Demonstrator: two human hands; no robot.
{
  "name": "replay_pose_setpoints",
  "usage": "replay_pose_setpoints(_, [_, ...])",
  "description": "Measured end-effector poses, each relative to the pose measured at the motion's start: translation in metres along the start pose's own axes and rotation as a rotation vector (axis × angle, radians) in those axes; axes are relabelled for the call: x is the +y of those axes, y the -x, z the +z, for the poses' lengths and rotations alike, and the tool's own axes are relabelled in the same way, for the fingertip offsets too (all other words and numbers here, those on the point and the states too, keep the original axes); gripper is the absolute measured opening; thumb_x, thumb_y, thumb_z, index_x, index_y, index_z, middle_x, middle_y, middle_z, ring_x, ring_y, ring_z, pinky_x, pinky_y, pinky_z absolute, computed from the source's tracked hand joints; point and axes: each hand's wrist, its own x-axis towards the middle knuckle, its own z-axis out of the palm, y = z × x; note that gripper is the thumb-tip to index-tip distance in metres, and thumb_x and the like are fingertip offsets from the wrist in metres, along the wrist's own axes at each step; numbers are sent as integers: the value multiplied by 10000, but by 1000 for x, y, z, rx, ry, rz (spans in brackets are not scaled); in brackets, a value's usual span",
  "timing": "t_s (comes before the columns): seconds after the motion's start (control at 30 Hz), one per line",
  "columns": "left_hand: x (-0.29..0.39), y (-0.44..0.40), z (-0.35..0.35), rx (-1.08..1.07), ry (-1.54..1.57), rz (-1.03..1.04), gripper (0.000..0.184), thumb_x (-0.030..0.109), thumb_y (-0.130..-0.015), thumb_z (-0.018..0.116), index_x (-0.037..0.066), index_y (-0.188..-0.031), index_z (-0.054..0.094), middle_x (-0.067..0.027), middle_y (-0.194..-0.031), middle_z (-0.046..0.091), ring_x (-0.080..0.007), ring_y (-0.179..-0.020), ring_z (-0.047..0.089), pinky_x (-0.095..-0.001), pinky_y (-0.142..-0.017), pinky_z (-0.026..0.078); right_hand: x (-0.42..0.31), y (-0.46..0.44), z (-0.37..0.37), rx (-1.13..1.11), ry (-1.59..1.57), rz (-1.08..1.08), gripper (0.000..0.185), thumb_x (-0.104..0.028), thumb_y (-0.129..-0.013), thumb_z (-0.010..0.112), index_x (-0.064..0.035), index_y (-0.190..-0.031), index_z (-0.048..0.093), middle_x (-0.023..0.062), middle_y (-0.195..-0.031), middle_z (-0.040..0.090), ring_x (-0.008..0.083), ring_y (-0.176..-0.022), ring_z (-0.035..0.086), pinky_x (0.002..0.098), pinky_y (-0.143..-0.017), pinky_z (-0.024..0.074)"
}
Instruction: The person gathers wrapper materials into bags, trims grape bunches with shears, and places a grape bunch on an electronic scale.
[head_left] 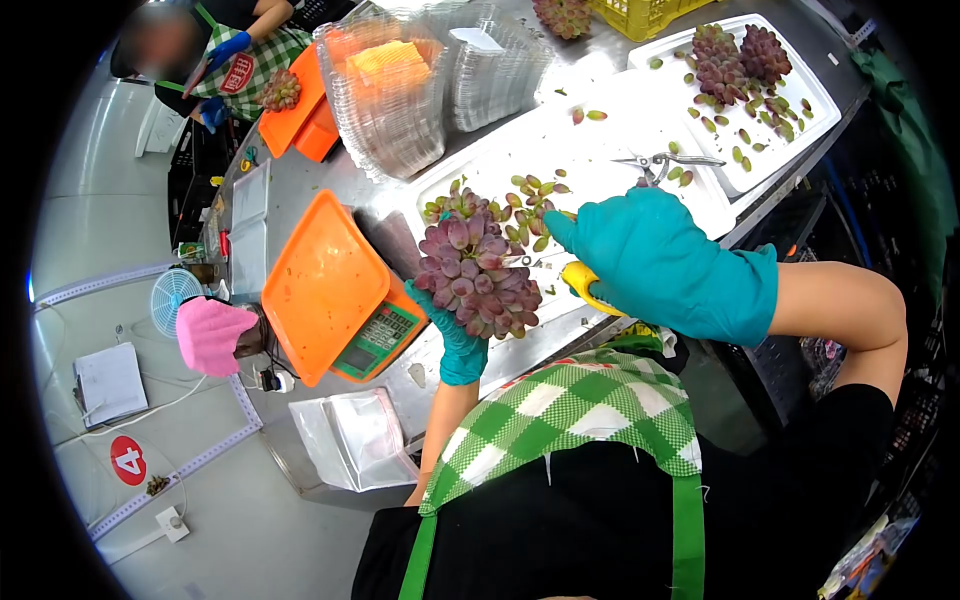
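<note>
A bunch of purple grapes (475, 275) rests in my left hand (458, 345), whose teal-gloved fingers wrap around its lower left side. My right hand (660, 265), gloved in teal too, is closed on yellow-handled scissors (583, 283). Their small metal tips reach the right side of the bunch. Beneath and behind the bunch, loose green-red grapes (530, 200) lie on a long white tray (620, 125). Metal pruning shears (690, 159) lie on that tray beyond my right hand.
An orange scale (325, 280) stands left of the bunch, with clear plastic bags (355, 440) near it. Stacked clear containers (390, 120) rise behind. More bunches (720, 65) sit on a white tray at upper right. A co-worker (240, 70) in blue gloves stands at upper left.
</note>
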Motion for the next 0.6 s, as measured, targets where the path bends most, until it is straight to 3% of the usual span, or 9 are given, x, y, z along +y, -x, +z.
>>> replay_pose_setpoints(0.13, [-7,-2,-10,38,37,21,799,683,-781,311,92,-1318,276,-83,-1305,364,-230,-1177,383,-368,-987,322,-1,2,3,19,66,-14,395,-230,-710,629,-5,-1027,558,85,-670,521,228,-605,539,353,-505,408])
replay_pose_setpoints(0.33, [-2,5,-1,50,-91,37,779,670,-794,301,93,-1317,278,-78,-1304,365,-226,-1178,382,-369,-994,311,6,-6,-3,-269,65,-17,435,-237,-695,637,-3,-1051,550,83,-673,522,227,-607,539,349,-516,416])
replay_pose_setpoints(0.4, [-19,-10,-39,-327,303,12,769,663,-800,298,95,-1317,278,-78,-1305,364,-226,-1181,378,-370,-997,309,7,-3,0,-96,22,-41,439,-235,-705,632,-12,-1072,539,77,-671,518,221,-601,535,351,-514,412])
replay_pose_setpoints(0.47, [-19,-12,-41,-342,360,9,765,660,-801,299,96,-1318,278,-80,-1306,364,-228,-1177,383,-370,-993,315,7,-3,2,-3,-8,-40,446,-234,-714,628,-21,-1092,527,71,-669,513,215,-595,530,351,-512,408])
replay_pose_setpoints(0.53, [-5,2,-5,4,81,26,768,662,-799,303,97,-1318,278,-82,-1305,364,-229,-1166,398,-369,-984,330,5,-2,4,7,-27,-13,454,-235,-722,624,-31,-1113,514,64,-666,507,209,-590,525,350,-507,403])
replay_pose_setpoints(0.6, [0,4,7,76,9,4,769,663,-798,304,97,-1318,277,-83,-1305,365,-229,-1164,400,-369,-981,334,4,-1,6,29,14,-15,467,-234,-728,621,-38,-1134,501,58,-655,499,204,-578,519,348,-499,398])
